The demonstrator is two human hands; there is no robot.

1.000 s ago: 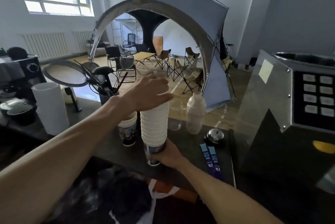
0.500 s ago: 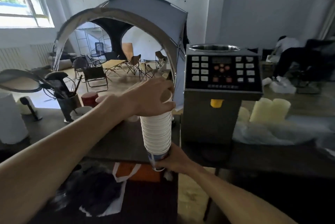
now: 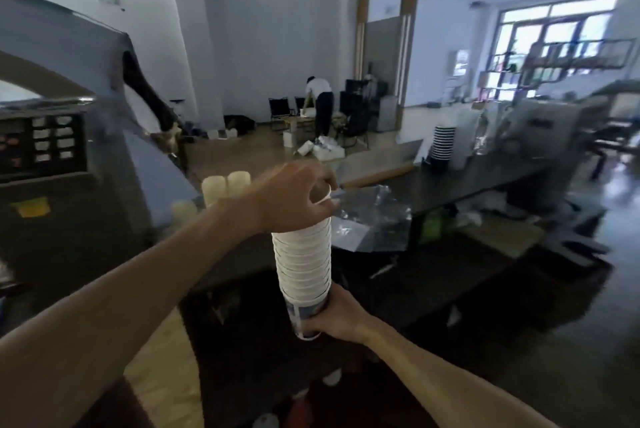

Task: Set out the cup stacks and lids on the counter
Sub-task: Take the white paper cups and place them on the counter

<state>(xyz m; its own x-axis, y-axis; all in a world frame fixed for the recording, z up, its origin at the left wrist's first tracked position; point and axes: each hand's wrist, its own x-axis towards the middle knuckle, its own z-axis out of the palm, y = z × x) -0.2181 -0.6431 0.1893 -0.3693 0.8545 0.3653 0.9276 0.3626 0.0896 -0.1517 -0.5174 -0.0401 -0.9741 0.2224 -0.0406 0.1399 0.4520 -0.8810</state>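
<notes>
While the left hand (image 3: pixel 294 197) gripped its top, the right hand (image 3: pixel 334 315) clasped the bottom of the cup stack (image 3: pixel 302 268), upright above the counter (image 3: pixel 450 182).

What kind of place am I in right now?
Probably a drinks shop or cafe being set up: a long dark counter, a button-panel dispenser machine, and stacked paper cups held in both hands.

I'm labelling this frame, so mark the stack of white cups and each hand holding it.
stack of white cups (image 3: pixel 302 261), head view, on the ribbed rims mid-stack.
left hand (image 3: pixel 294 201), head view, on its back.
right hand (image 3: pixel 337 317), head view, on its knuckles.
</notes>
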